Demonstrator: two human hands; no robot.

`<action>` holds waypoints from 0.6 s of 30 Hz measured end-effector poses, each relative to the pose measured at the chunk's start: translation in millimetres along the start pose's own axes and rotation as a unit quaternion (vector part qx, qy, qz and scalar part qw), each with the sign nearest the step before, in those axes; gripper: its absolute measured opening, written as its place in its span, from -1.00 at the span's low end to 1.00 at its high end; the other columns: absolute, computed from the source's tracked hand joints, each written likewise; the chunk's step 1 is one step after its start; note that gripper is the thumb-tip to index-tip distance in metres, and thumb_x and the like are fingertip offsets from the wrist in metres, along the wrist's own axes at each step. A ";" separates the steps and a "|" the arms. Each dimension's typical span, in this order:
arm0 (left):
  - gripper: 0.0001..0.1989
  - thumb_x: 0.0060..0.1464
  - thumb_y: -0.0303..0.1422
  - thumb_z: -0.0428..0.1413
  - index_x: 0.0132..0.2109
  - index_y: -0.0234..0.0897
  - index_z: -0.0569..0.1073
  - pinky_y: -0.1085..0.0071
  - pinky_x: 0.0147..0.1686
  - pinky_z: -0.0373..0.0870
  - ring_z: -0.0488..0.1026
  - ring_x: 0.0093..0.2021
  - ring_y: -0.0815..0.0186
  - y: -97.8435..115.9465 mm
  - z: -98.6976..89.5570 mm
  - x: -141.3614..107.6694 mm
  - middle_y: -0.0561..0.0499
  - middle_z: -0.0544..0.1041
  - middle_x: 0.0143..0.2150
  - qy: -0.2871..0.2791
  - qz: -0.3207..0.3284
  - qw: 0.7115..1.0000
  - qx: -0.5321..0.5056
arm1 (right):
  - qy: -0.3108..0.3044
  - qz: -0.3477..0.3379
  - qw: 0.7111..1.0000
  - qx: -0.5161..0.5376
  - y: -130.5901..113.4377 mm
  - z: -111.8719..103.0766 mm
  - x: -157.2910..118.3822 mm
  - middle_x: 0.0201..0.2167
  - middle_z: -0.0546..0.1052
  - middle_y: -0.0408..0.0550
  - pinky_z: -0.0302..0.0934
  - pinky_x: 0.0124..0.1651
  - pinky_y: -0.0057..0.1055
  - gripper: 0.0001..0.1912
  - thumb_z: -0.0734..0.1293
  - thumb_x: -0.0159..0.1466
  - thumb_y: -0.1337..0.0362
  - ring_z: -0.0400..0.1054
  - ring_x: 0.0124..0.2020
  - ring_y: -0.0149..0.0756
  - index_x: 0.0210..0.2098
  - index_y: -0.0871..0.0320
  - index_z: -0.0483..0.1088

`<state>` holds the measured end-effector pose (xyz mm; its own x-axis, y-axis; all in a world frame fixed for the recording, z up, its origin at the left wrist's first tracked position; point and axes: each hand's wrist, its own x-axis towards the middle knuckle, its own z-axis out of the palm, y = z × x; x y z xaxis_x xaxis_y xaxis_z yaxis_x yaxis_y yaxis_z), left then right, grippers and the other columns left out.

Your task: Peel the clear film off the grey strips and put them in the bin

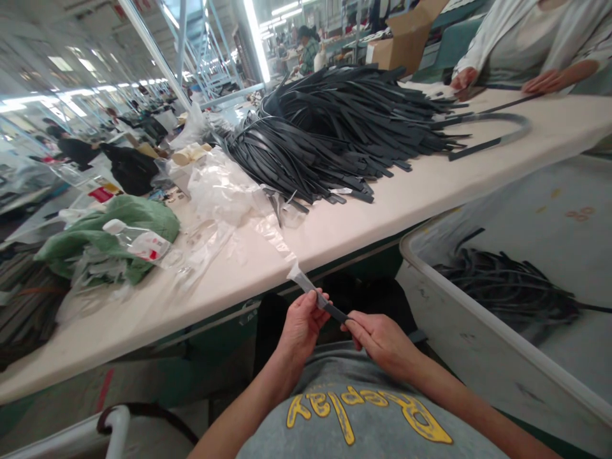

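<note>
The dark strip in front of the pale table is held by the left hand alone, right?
Not alone: the head view shows the left hand and the right hand both holding the dark strip in front of the pale table.

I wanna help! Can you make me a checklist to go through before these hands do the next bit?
1. Left hand has a grip where the clear plastic meets the dark strip: ok.
2. Right hand pinches the same strip: ok.
3. Strip tucked properly into the plastic: cannot tell, fingers hide part of it.
4. Plastic free of the table: not ok, it trails back over the edge onto the tabletop.
5. Co-worker's hands well apart from these two: ok, they're at the table's far side.
6. Bottle standing upright: not ok, it's lying tipped over.
</note>
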<state>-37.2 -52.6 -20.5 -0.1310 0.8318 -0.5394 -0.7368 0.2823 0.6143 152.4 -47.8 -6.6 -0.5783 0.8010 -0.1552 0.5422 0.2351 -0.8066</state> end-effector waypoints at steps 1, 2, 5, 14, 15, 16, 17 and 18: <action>-0.68 -0.16 -0.27 0.38 -0.28 -0.37 0.53 0.42 -0.30 0.47 0.56 -0.36 0.32 -0.4 -2.3 -2.2 -0.04 0.61 -0.37 0.005 0.005 1.000 -0.006 | -0.007 -0.001 1.000 0.009 -0.8 -4.5 -2.5 -0.50 0.49 -0.16 0.15 -0.36 -0.43 -0.66 0.08 0.39 0.10 0.40 -0.46 -0.32 -0.21 0.12 0.41; -0.68 -0.16 -0.27 0.39 -0.28 -0.37 0.53 0.44 -0.31 0.46 0.55 -0.37 0.34 -0.4 -4.8 -4.6 -0.03 0.60 -0.37 0.014 0.011 1.000 -0.013 | -0.012 -0.001 1.000 0.019 -1.2 -9.7 -6.3 -0.46 0.51 -0.17 0.18 -0.36 -0.43 -0.68 0.11 0.39 0.11 0.42 -0.45 -0.33 -0.09 0.11 0.39; -0.69 -0.15 -0.27 0.38 -0.27 -0.34 0.54 0.47 -0.32 0.45 0.53 -0.38 0.38 -1.6 -10.9 -14.1 0.00 0.60 -0.37 0.028 0.016 0.999 -0.035 | -0.016 0.019 0.999 0.040 -2.3 -21.2 -16.2 -0.44 0.51 -0.21 0.23 -0.38 -0.45 -0.59 0.14 0.37 0.15 0.41 -0.51 -0.37 0.18 0.08 0.21; -0.68 -0.12 -0.28 0.38 -0.25 -0.41 0.57 0.47 -0.32 0.40 0.51 -0.34 0.36 -21.2 -10.2 -36.8 -0.07 0.58 -0.33 -0.057 -0.033 0.998 -0.016 | -0.058 0.001 0.995 0.078 -17.6 -19.3 -15.4 -0.44 0.49 -0.23 0.29 -0.36 -0.45 -0.47 0.18 0.34 0.19 0.42 -0.52 -0.37 0.28 0.06 0.12; -0.67 -0.14 -0.27 0.39 -0.25 -0.40 0.58 0.48 -0.32 0.39 0.50 -0.34 0.37 -20.3 -10.4 -36.7 -0.06 0.58 -0.33 -0.041 -0.029 0.998 -0.023 | -0.064 0.008 0.995 0.079 -13.6 -26.6 -23.2 -0.42 0.50 -0.22 0.30 -0.38 -0.46 -0.45 0.19 0.33 0.17 0.42 -0.52 -0.38 0.29 0.05 0.09; -0.67 -0.16 -0.27 0.40 -0.25 -0.39 0.58 0.49 -0.32 0.39 0.50 -0.34 0.38 -19.6 -10.7 -36.6 -0.05 0.58 -0.34 -0.030 -0.028 0.999 -0.029 | -0.061 0.019 0.995 0.073 -9.0 -33.6 -31.1 -0.42 0.50 -0.21 0.30 -0.40 -0.47 -0.44 0.19 0.34 0.14 0.42 -0.53 -0.38 0.30 0.05 0.08; -0.66 -0.17 -0.26 0.40 -0.26 -0.39 0.58 0.49 -0.33 0.38 0.49 -0.37 0.39 -19.5 -10.6 -36.6 -0.04 0.57 -0.37 -0.027 -0.028 0.999 -0.030 | -0.052 0.029 0.996 0.063 -4.6 -38.7 -37.6 -0.43 0.50 -0.20 0.29 -0.42 -0.47 -0.44 0.18 0.34 0.10 0.41 -0.54 -0.37 0.30 0.05 0.08; -0.65 -0.19 -0.25 0.41 -0.27 -0.39 0.59 0.49 -0.34 0.37 0.47 -0.39 0.40 -20.2 -10.0 -36.8 -0.03 0.56 -0.40 -0.030 -0.030 0.999 -0.027 | -0.042 0.037 0.997 0.055 -1.3 -41.0 -41.6 -0.44 0.51 -0.20 0.29 -0.43 -0.46 -0.44 0.17 0.35 0.08 0.40 -0.56 -0.37 0.30 0.05 0.08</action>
<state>-24.1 -93.7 -18.9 -0.0461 0.8420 -0.5376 -0.7768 0.3081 0.5492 200.7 -58.8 24.3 -0.5900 0.7642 -0.2606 0.5177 0.1103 -0.8484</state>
